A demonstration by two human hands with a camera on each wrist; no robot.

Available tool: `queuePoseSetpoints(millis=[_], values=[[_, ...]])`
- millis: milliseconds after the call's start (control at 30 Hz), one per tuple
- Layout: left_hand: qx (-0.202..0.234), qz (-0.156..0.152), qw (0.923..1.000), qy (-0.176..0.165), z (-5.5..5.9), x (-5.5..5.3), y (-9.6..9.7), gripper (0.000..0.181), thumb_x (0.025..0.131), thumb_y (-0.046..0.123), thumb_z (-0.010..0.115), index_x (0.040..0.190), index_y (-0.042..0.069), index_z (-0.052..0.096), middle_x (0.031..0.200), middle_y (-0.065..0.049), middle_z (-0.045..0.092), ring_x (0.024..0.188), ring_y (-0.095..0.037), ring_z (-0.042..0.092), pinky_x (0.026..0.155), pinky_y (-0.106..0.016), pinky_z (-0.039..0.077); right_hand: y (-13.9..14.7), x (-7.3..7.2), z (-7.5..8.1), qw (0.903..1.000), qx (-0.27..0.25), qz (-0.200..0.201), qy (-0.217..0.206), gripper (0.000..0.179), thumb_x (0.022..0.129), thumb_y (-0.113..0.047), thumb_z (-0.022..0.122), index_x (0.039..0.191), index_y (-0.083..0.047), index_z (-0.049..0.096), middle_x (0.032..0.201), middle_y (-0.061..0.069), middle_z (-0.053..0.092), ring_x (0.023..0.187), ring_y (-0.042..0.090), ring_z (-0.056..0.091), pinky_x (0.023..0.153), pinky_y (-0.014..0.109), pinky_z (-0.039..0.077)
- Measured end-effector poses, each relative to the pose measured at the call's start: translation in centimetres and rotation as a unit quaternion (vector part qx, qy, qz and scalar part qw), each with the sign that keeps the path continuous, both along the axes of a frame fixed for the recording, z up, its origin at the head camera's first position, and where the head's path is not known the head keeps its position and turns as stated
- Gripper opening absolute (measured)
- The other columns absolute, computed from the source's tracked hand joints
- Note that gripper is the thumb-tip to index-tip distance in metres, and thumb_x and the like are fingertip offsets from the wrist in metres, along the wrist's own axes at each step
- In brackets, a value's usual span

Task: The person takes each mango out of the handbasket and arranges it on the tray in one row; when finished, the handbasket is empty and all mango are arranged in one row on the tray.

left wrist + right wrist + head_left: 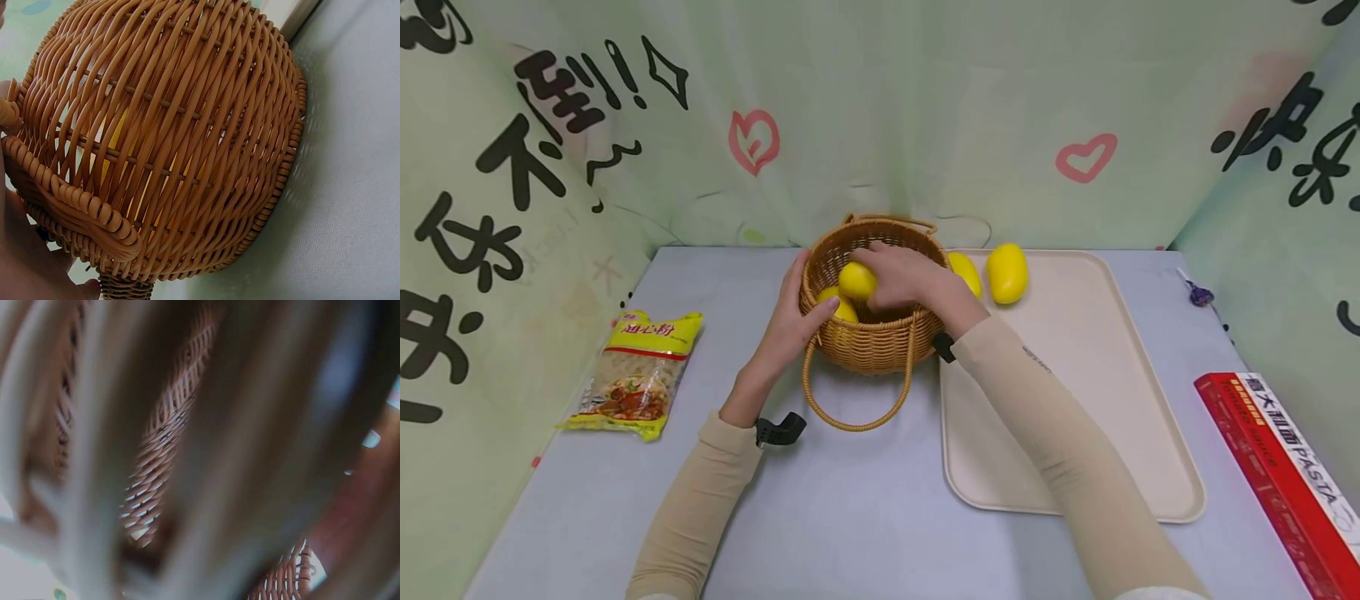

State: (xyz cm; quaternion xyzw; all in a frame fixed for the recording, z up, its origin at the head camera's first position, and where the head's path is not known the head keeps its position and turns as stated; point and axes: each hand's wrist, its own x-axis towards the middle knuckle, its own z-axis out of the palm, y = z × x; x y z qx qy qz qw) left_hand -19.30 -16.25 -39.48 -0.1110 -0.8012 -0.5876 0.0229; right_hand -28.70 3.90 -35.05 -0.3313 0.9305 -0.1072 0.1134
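Note:
A brown wicker basket stands at the back of the table, its handle hanging down in front. My left hand grips the left rim, thumb over the edge. Inside the basket, my right hand holds a yellow mango at its fingers. Another yellow mango lies below it by the near wall. Yellow shows through the weave in the left wrist view. Blurred wicker strands fill the right wrist view, hiding the right hand's fingertips.
Right of the basket lies a beige tray, with two yellow mangoes at its far end. A bag of pasta lies on the left, a red pasta box on the right. A small purple item sits near the right edge.

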Motion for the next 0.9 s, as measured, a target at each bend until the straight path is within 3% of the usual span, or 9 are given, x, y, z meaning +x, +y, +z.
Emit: queuePoseSetpoints(millis=[133, 300, 433, 533, 700, 900], values=[[-0.005, -0.001, 1.0, 0.0, 1.6, 1.0, 0.4, 0.087, 0.095, 0.025, 0.06, 0.161, 0.01, 0.005, 0.168, -0.011, 0.006, 0.154, -0.03, 0.013, 0.124, -0.053, 0.016, 0.1, 0.1, 0.3, 0.9973, -0.052, 0.012, 0.05, 0.074, 0.08, -0.027, 0.07, 0.148, -0.021, 0.042, 0.13, 0.009, 0.053, 0.102, 0.025, 0.056, 0.091, 0.043, 0.05], [-0.008, 0.001, 1.0, -0.001, 1.9, 1.2, 0.6, 0.086, 0.095, 0.025, 0.059, 0.161, 0.011, 0.006, 0.167, -0.011, 0.007, 0.154, -0.03, 0.013, 0.124, -0.053, 0.016, 0.4, 0.3, 0.5, 0.9896, -0.117, 0.011, 0.083, 0.078, 0.079, -0.024, 0.07, 0.15, -0.021, 0.04, 0.137, 0.008, 0.05, 0.107, 0.023, 0.055, 0.093, 0.042, 0.051], [-0.01, 0.001, 0.9999, 0.0, 1.7, 1.3, 0.6, 0.087, 0.094, 0.026, 0.06, 0.161, 0.01, 0.006, 0.167, -0.012, 0.007, 0.154, -0.031, 0.014, 0.124, -0.055, 0.015, 1.1, 0.8, 0.6, 0.9782, -0.188, -0.02, 0.087, 0.078, 0.078, -0.023, 0.068, 0.15, -0.024, 0.04, 0.141, 0.007, 0.049, 0.108, 0.023, 0.055, 0.091, 0.043, 0.05], [-0.008, -0.001, 1.0, -0.001, 1.6, 1.3, 0.7, 0.087, 0.094, 0.026, 0.06, 0.161, 0.01, 0.006, 0.167, -0.012, 0.007, 0.154, -0.031, 0.013, 0.124, -0.055, 0.016, 2.0, 1.4, 0.7, 0.961, -0.259, -0.048, 0.084, 0.077, 0.077, -0.021, 0.068, 0.149, -0.023, 0.042, 0.138, 0.006, 0.051, 0.105, 0.023, 0.054, 0.088, 0.043, 0.05], [-0.007, 0.001, 1.0, -0.002, 1.6, 1.3, 0.8, 0.086, 0.095, 0.025, 0.06, 0.161, 0.012, 0.006, 0.168, -0.011, 0.006, 0.154, -0.031, 0.012, 0.123, -0.054, 0.018, 3.7, 2.4, 0.7, 0.9196, -0.375, -0.058, 0.101, 0.075, 0.076, -0.012, 0.068, 0.146, -0.019, 0.045, 0.138, 0.006, 0.053, 0.109, 0.021, 0.055, 0.091, 0.042, 0.049], [-0.004, 0.005, 1.0, 0.005, 1.6, 1.3, 0.7, 0.085, 0.095, 0.024, 0.059, 0.161, 0.011, 0.007, 0.167, -0.012, 0.006, 0.154, -0.033, 0.012, 0.123, -0.055, 0.019, 5.7, 2.6, 1.2, 0.8881, -0.431, -0.063, 0.145, 0.073, 0.075, -0.007, 0.071, 0.144, -0.017, 0.047, 0.134, 0.008, 0.054, 0.109, 0.021, 0.054, 0.093, 0.042, 0.049]])
